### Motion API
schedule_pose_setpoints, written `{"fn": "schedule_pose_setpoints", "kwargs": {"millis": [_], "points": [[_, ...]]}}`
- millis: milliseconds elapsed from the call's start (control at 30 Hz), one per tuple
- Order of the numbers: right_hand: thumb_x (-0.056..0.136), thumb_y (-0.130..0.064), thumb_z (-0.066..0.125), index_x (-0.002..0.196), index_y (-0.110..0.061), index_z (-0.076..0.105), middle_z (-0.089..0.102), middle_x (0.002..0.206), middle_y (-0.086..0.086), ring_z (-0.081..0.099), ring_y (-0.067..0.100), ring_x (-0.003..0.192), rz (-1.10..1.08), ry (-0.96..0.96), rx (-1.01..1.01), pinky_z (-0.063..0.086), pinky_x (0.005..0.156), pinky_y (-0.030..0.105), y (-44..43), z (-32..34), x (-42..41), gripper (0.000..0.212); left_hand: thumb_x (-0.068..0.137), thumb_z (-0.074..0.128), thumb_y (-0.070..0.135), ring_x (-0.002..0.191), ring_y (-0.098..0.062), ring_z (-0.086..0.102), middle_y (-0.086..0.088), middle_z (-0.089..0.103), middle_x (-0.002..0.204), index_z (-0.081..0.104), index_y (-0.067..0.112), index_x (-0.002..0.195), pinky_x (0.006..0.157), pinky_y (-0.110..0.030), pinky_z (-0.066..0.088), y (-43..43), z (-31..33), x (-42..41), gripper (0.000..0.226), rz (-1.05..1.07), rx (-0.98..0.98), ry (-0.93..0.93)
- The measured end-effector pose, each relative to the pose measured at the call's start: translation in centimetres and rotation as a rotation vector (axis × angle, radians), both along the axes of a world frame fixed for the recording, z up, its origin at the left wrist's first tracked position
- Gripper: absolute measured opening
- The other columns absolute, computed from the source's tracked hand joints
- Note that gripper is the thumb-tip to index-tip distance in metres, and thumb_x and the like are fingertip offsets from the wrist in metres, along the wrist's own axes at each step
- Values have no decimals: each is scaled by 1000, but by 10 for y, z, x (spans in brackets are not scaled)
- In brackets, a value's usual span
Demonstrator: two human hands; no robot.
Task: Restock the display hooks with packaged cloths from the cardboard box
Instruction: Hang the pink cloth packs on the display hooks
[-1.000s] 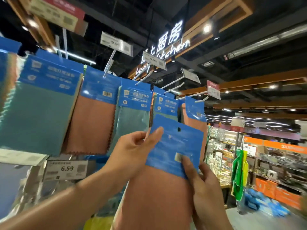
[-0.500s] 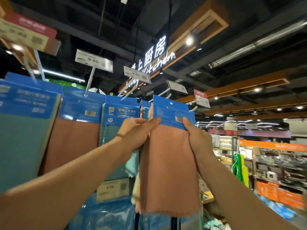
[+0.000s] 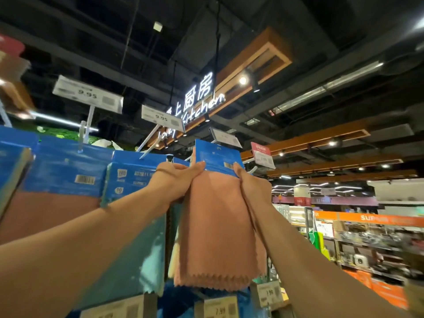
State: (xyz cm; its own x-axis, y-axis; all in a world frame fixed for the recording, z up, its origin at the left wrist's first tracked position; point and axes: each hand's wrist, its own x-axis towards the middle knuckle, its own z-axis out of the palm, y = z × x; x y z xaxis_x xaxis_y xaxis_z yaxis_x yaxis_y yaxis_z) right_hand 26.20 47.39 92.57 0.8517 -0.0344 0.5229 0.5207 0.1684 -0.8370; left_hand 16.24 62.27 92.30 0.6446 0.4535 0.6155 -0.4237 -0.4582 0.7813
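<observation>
I hold up a packaged pink cloth (image 3: 218, 228) with a blue card header (image 3: 216, 157). My left hand (image 3: 176, 177) pinches the header's left edge and my right hand (image 3: 249, 182) grips its right edge. The header sits level with the white display hooks (image 3: 150, 143) of the top row. On those hooks hang other packs: a pink cloth pack (image 3: 57, 196) at the left and a teal cloth pack (image 3: 137, 226) right behind my left wrist. The cardboard box is out of view.
Price tags reading 9.95 (image 3: 88, 94) stand above the hooks, and 7.99 tags (image 3: 220, 309) mark a lower row. A lit kitchen sign (image 3: 197, 99) hangs from the dark ceiling. Store shelves with goods (image 3: 367, 244) fill the right background.
Both hands have lifted the pink cloth pack from chest height up to the top row of hooks. My view has tilted upward with it.
</observation>
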Motion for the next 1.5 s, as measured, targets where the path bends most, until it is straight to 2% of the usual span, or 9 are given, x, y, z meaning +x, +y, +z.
{"fn": "schedule_pose_setpoints", "kwargs": {"millis": [233, 367, 500, 733, 867, 967, 1100, 1267, 1500], "points": [[83, -43, 76, 80, -12, 59, 65, 81, 6, 61, 17, 72, 82, 25, -107, 54, 72, 35, 4, 1, 21, 36, 85, 74, 48, 68, -22, 58, -10, 62, 79, 70, 2, 93, 62, -34, 57, 7, -8, 9, 47, -27, -71, 14], [80, -49, 78, 97, -5, 71, 74, 100, 14, 69, 27, 90, 76, 29, -121, 57, 89, 41, 27, -12, 36, 48, 86, 76, 43, 77, -27, 65, -21, 71, 95, 72, -2, 105, 77, -49, 63, 19, -18, 15, 49, 33, -85, 68], [78, -67, 70, 66, -10, 69, 69, 68, 1, 68, 23, 72, -23, -28, -169, 53, 73, 31, 52, -23, 54, 58, 83, 75, 50, 77, -29, 74, -15, 75, 91, 73, 7, 97, 62, -46, 64, 37, -18, 26, 46, 143, 13, 163], [86, -52, 71, 99, -8, 67, 68, 96, 7, 65, 28, 96, -130, -49, -115, 44, 79, 33, 85, -24, 63, 46, 88, 63, 58, 51, -27, 72, -14, 73, 63, 65, 1, 91, 55, -42, 63, 48, -21, 33, 57, 447, 387, 283], [83, -55, 72, 113, -9, 64, 69, 107, 8, 66, 28, 100, -121, -13, -107, 47, 82, 35, 88, -26, 64, 55, 70, 59, 73, 62, -27, 74, -13, 74, 74, 67, 5, 95, 66, -39, 64, 51, -26, 27, 73, 498, 457, 300], [87, -57, 66, 115, -10, 64, 68, 111, 7, 64, 28, 103, -138, -31, -157, 48, 86, 36, 79, -28, 53, 55, 80, 66, 63, 67, -25, 74, -11, 74, 75, 73, 8, 89, 66, -39, 64, 46, -32, 12, 56, 458, 461, 261], [98, -53, 50, 87, -19, 57, 58, 83, 1, 58, 16, 70, -159, -200, -382, 39, 54, 12, 43, -48, 11, 36, 86, 65, 61, 64, -18, 71, -4, 74, 72, 77, 12, 87, 52, -25, 54, 27, -42, -21, 51, 489, 553, 254], [101, -51, 46, 77, -11, 58, 52, 57, 0, 45, 3, 41, -157, -322, -563, 33, 38, 10, -4, -84, -49, 48, 87, 64, 62, 51, -9, 58, 5, 70, 71, 77, 19, 88, 42, -19, 42, -3, -64, -69, 45, 423, 588, 355], [100, -53, 41, 104, -23, 57, 64, 99, -9, 60, 7, 80, -155, -382, -862, 52, 75, 32, -82, -145, -143, 35, 81, 69, 64, 79, -9, 68, 11, 74, 92, 74, 25, 89, 82, -35, 59, -48, -116, -137, 39, 294, 569, 353]]}}
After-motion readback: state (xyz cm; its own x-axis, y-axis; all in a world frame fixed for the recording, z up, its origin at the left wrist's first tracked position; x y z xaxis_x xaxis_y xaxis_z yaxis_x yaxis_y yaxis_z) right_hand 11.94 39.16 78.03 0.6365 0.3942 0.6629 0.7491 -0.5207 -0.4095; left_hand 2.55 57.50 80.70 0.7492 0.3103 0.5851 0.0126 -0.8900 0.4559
